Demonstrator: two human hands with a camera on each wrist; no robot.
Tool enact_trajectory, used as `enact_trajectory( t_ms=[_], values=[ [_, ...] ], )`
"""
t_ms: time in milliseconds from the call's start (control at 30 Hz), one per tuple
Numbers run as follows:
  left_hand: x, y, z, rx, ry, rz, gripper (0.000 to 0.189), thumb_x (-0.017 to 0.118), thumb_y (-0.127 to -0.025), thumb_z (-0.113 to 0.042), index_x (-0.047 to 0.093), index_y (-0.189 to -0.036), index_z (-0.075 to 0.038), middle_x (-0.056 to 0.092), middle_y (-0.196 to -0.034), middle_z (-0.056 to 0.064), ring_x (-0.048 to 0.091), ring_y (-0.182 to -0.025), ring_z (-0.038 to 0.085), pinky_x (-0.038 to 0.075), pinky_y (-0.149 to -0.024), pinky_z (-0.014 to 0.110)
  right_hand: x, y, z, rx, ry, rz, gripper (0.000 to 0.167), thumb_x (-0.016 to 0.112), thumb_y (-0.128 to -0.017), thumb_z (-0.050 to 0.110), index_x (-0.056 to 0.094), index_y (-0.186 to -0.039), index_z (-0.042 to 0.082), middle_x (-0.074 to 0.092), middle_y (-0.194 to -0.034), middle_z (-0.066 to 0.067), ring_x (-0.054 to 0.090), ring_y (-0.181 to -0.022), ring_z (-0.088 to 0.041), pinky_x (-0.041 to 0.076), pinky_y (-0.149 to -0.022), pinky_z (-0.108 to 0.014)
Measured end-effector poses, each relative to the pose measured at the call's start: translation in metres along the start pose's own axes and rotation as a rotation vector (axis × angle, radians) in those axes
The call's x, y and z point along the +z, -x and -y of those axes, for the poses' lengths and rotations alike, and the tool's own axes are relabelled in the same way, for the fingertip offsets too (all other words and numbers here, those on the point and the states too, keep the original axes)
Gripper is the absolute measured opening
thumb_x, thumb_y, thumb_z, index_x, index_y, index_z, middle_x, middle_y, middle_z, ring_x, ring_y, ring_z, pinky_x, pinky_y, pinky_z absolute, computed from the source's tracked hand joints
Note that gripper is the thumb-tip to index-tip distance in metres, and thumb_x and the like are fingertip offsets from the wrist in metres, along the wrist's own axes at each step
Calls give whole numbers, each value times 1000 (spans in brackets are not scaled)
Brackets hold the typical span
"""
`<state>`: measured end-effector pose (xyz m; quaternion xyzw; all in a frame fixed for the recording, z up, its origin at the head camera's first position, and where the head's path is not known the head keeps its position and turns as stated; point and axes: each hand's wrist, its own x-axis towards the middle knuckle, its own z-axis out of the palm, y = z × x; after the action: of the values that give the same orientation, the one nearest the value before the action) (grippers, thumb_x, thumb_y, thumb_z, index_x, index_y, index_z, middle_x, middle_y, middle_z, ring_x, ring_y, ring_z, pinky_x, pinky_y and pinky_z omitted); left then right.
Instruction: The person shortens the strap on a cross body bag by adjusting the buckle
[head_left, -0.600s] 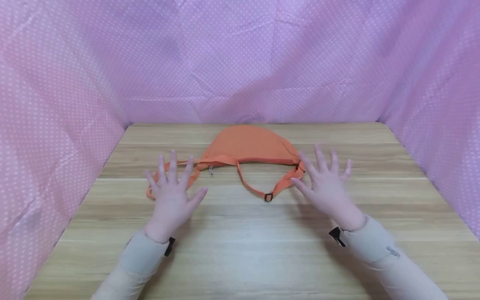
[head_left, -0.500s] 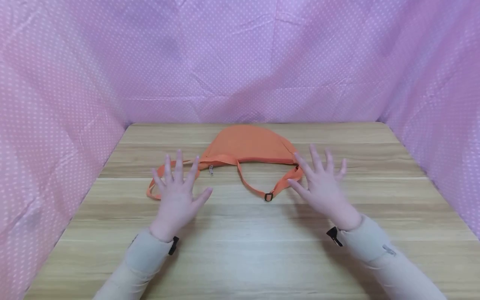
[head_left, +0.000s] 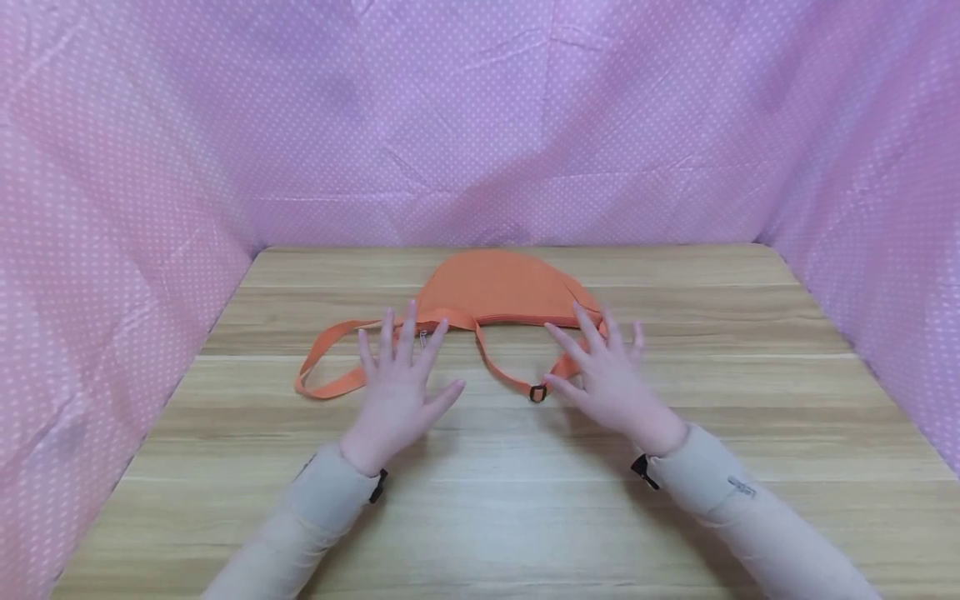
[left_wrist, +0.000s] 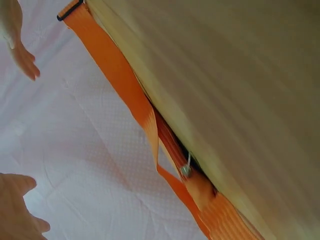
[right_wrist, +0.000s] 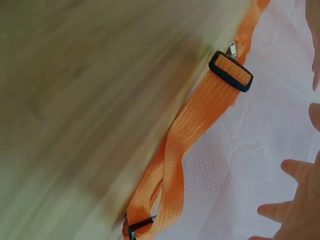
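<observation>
An orange waist bag (head_left: 495, 283) lies toward the back of the table, its curved side facing away. Its orange strap (head_left: 318, 354) loops out on the left and curves forward on the right to a black slider buckle (head_left: 537, 392). My left hand (head_left: 397, 400), fingers spread, hovers before the bag's left end and overlaps the strap in the head view. Fingers also spread, my right hand (head_left: 611, 379) is over the strap near the bag's right end. Neither hand holds anything. A metal zipper pull (left_wrist: 186, 169) shows in the left wrist view.
The wood-grain table (head_left: 480, 517) fills the lower part of the head view. Pink dotted cloth (head_left: 480, 125) hangs behind it and along both sides. Each wrist wears a pale band with a black clip (head_left: 645, 472).
Both hands have moved inward toward each other, the left one to the right and the right one to the left. The bag lies where it was, with more of its left strap loop uncovered.
</observation>
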<state>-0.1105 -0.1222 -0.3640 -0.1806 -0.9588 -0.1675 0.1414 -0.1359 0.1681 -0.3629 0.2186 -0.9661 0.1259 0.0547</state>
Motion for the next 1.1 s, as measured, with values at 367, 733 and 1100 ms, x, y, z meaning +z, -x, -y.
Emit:
enact_trajectory(
  t_ms=[367,733,1100],
  values=[
    [9,-14,-12,78,50,71,72,53,-91,-50,23,-151,-24,-12,-159,6,-15,-144,35,-12,-107,65,7,-13,0,-129,3,77,62,59,-90,48,40,-144,23,21,-155,-14,15,-139,-43,2,-102,-73],
    [15,-23,-21,137,105,188,64,49,-93,-50,33,-148,-20,-5,-160,8,-5,-145,36,-7,-109,63,13,-23,-1,-334,2,113,30,75,-79,32,69,-106,19,66,-107,-2,45,-120,-38,17,-97,-65],
    [21,-30,-28,265,205,172,57,65,-89,-33,46,-139,-12,33,-149,16,20,-141,37,11,-109,63,14,-30,-5,-338,-402,100,5,68,-86,11,69,-88,16,67,-87,7,58,-83,-10,36,-88,-39]
  ],
)
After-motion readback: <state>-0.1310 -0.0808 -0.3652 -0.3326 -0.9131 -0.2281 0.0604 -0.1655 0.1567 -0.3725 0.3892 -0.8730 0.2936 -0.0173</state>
